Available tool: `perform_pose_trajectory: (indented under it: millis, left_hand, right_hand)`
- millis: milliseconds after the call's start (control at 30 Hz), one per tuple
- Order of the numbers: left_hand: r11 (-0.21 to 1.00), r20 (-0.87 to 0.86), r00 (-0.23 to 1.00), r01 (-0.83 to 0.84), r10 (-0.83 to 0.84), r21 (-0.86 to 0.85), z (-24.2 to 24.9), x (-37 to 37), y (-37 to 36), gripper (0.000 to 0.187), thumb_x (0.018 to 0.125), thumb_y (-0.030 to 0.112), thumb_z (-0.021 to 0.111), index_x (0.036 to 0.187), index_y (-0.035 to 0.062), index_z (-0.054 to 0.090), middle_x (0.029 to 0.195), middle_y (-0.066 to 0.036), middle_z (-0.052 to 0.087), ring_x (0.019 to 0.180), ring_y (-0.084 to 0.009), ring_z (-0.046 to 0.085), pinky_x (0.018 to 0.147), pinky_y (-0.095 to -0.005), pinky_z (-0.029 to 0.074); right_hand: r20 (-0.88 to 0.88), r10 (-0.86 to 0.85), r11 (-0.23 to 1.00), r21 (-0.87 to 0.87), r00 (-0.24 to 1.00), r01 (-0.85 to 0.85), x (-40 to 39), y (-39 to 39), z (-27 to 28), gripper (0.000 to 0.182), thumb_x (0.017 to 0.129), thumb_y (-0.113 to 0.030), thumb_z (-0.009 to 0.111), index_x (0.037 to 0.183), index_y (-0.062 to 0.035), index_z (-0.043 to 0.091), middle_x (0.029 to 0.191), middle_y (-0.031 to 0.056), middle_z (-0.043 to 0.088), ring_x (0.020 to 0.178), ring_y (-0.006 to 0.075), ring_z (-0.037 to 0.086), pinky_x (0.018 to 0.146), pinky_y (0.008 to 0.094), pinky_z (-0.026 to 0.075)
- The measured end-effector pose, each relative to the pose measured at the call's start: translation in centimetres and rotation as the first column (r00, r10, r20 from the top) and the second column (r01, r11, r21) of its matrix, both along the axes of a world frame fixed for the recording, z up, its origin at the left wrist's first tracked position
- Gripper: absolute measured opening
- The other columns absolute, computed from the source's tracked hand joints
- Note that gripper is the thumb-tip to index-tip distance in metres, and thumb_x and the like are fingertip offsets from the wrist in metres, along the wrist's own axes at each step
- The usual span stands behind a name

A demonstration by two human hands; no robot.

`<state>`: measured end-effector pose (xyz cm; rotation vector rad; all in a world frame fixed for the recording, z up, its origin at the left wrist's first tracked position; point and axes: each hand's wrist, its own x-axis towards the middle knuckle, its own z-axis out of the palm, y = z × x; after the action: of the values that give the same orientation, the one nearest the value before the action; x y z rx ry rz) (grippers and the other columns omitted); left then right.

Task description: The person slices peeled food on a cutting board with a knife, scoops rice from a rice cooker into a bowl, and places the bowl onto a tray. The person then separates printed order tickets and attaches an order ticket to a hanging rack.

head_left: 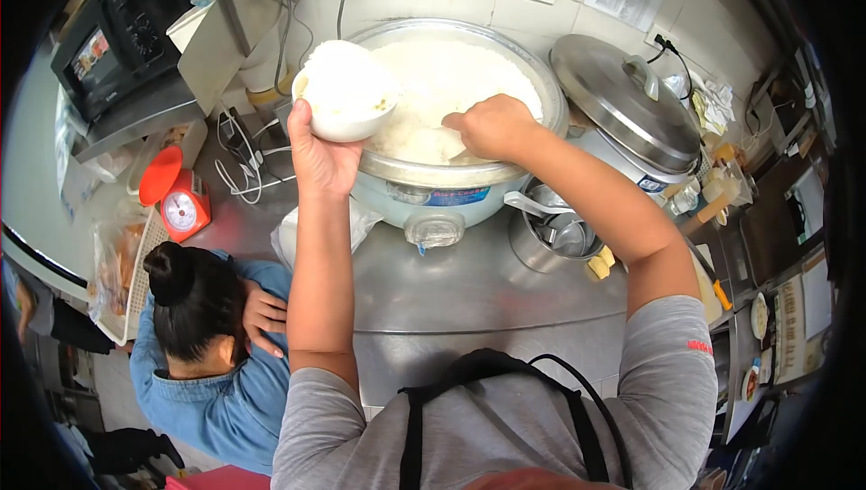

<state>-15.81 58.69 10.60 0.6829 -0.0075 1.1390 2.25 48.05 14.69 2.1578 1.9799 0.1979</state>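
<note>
My left hand [327, 158] is closed on a white bowl [347, 125] from below and the side, keeping it raised over the left rim of a big rice cooker [383, 165]. White rice [347, 71] is heaped above the bowl's edge. Inside the cooker lies a wide bed of cooked rice [451, 66]. My right hand [494, 129] is down at the cooker's front right, its fingers wrapped round a rice paddle [437, 145]. The pale blade rests against the rice and partly blends with it; my fist hides the handle.
A metal pot with ladles [541, 242] stands front right. Behind it is a second cooker with a steel lid [627, 98]. An orange scale [185, 206] and white cables [248, 161] are on the left. A person in blue [212, 355] leans at the counter, close to my left arm.
</note>
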Motion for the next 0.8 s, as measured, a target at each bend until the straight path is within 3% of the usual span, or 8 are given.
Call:
perform_pose_trajectory:
  millis: [133, 233, 367, 467, 567, 667, 767, 800]
  left_hand:
    - [0.999, 0.012, 0.999, 0.037, -0.037, 0.002, 0.1, -0.7, -0.3, 0.059, 0.077, 0.038, 0.054, 0.124, 0.0063, 0.036, 0.123, -0.011, 0.044, 0.112, -0.0279, 0.044, 0.091, -0.0482, 0.039]
    - [0.999, -0.007, 0.999, 0.052, -0.052, 0.011, -0.3, -0.9, 0.0, 0.059, 0.078, 0.039, 0.054, 0.124, 0.0064, 0.036, 0.123, -0.010, 0.044, 0.112, -0.0278, 0.045, 0.090, -0.0485, 0.039]
    - [0.999, -0.049, 0.997, 0.051, -0.052, -0.006, -0.5, -1.0, -0.2, 0.056, 0.079, 0.038, 0.054, 0.123, 0.0077, 0.037, 0.123, -0.010, 0.044, 0.112, -0.0281, 0.045, 0.090, -0.0493, 0.039]
    - [1.000, -0.076, 0.997, 0.014, -0.014, -0.002, -1.0, 0.2, 0.1, 0.056, 0.080, 0.039, 0.052, 0.124, 0.0081, 0.037, 0.123, -0.009, 0.044, 0.113, -0.0291, 0.044, 0.090, -0.0507, 0.039]
    - [0.999, -0.105, 0.994, 0.022, -0.019, 0.030, -1.0, 1.8, -0.1, 0.053, 0.082, 0.040, 0.050, 0.123, 0.0089, 0.038, 0.124, -0.009, 0.044, 0.114, -0.0288, 0.043, 0.092, -0.0508, 0.037]
    - [0.995, -0.145, 0.986, 0.074, -0.083, -0.065, -0.4, 3.7, -0.8, 0.052, 0.083, 0.041, 0.048, 0.124, 0.0103, 0.037, 0.125, -0.009, 0.043, 0.114, -0.0291, 0.042, 0.091, -0.0519, 0.035]
    - [0.984, -0.210, 0.974, 0.047, -0.084, -0.174, 0.6, 5.4, -1.1, 0.050, 0.085, 0.045, 0.043, 0.122, 0.0123, 0.038, 0.125, -0.009, 0.043, 0.114, -0.0291, 0.042, 0.090, -0.0529, 0.033]
    - [0.977, -0.233, 0.969, 0.035, -0.084, -0.211, 0.8, 5.7, -1.3, 0.049, 0.085, 0.046, 0.042, 0.122, 0.0130, 0.038, 0.125, -0.008, 0.043, 0.115, -0.0291, 0.041, 0.090, -0.0532, 0.033]
  right_hand:
    - [-0.193, -0.034, 0.999, -0.008, 0.981, 0.033, 0.8, -0.9, 0.0, 0.038, 0.072, -0.011, 0.044, 0.107, -0.0157, 0.058, 0.086, 0.0117, 0.063, 0.082, 0.0253, 0.060, 0.070, 0.0380, 0.047]
    - [-0.567, -0.053, 0.996, -0.093, 0.822, 0.000, 4.9, 0.3, -2.1, 0.042, 0.071, -0.010, 0.045, 0.111, -0.0114, 0.055, 0.080, 0.0122, 0.063, 0.068, 0.0219, 0.060, 0.058, 0.0346, 0.047]
    - [-0.738, -0.306, 0.937, -0.121, 0.602, 0.328, 5.9, 0.2, 0.3, 0.044, 0.074, -0.009, 0.044, 0.117, -0.0001, 0.047, 0.067, 0.0096, 0.058, 0.050, 0.0135, 0.053, 0.044, 0.0250, 0.042]
    - [-0.823, -0.200, 0.892, 0.071, 0.531, 0.446, 6.2, 0.5, 1.8, 0.046, 0.074, -0.008, 0.044, 0.119, -0.0028, 0.045, 0.071, 0.0092, 0.057, 0.051, 0.0124, 0.052, 0.045, 0.0248, 0.042]
    - [-0.873, -0.105, 0.876, 0.146, 0.476, 0.460, 4.7, 0.8, 4.0, 0.044, 0.074, -0.008, 0.043, 0.118, -0.0063, 0.046, 0.074, 0.0081, 0.057, 0.055, 0.0103, 0.052, 0.047, 0.0236, 0.043]
    - [-0.837, -0.121, 0.867, 0.172, 0.533, 0.467, 1.3, 0.4, 5.2, 0.043, 0.074, -0.005, 0.040, 0.117, -0.0079, 0.046, 0.078, 0.0122, 0.059, 0.062, 0.0185, 0.058, 0.055, 0.0298, 0.046]
    - [-0.475, 0.037, 0.788, 0.555, 0.879, 0.267, 0.6, 0.8, 2.5, 0.043, 0.074, -0.001, 0.043, 0.116, -0.0102, 0.045, 0.081, 0.0173, 0.060, 0.076, 0.0300, 0.060, 0.064, 0.0388, 0.047]
    - [-0.464, 0.012, 0.798, 0.538, 0.886, 0.272, 0.1, 0.4, 2.2, 0.043, 0.074, -0.001, 0.042, 0.116, -0.0103, 0.044, 0.084, 0.0185, 0.060, 0.078, 0.0325, 0.059, 0.067, 0.0403, 0.047]
